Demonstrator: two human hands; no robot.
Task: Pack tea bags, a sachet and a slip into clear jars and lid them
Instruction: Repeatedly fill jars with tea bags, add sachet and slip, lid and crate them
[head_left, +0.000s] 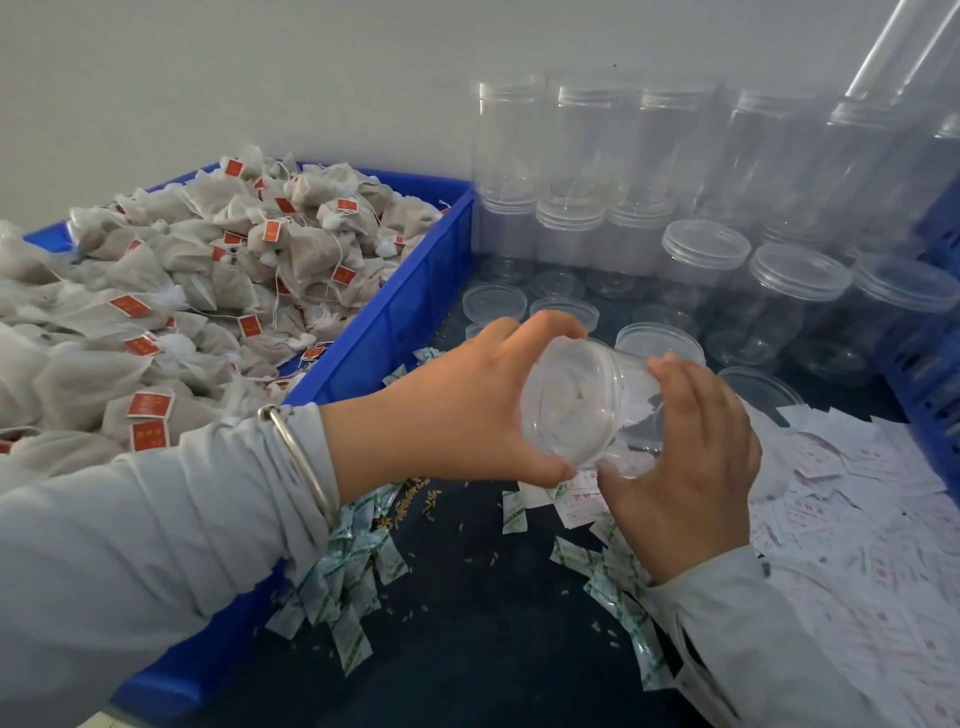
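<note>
A clear jar (576, 400) lies tilted on its side in the air over the dark table, its base turned toward me. My left hand (457, 410) grips its base end with fingers above and thumb below. My right hand (685, 467) curls round its other end. Something pale shows through the wall; I cannot tell what. Tea bags (208, 280) with red tags fill the blue bin (400, 312) at left. Green-printed sachets (353, 571) lie scattered below my hands. White slips (857, 519) with red print cover the table at right.
Rows of clear jars (696, 249) stand at the back, some stacked against the wall, some lidded. Loose clear lids (493, 304) lie in front of them. A blue crate (935, 364) borders the right side. Spilled grains (415, 499) dot the table.
</note>
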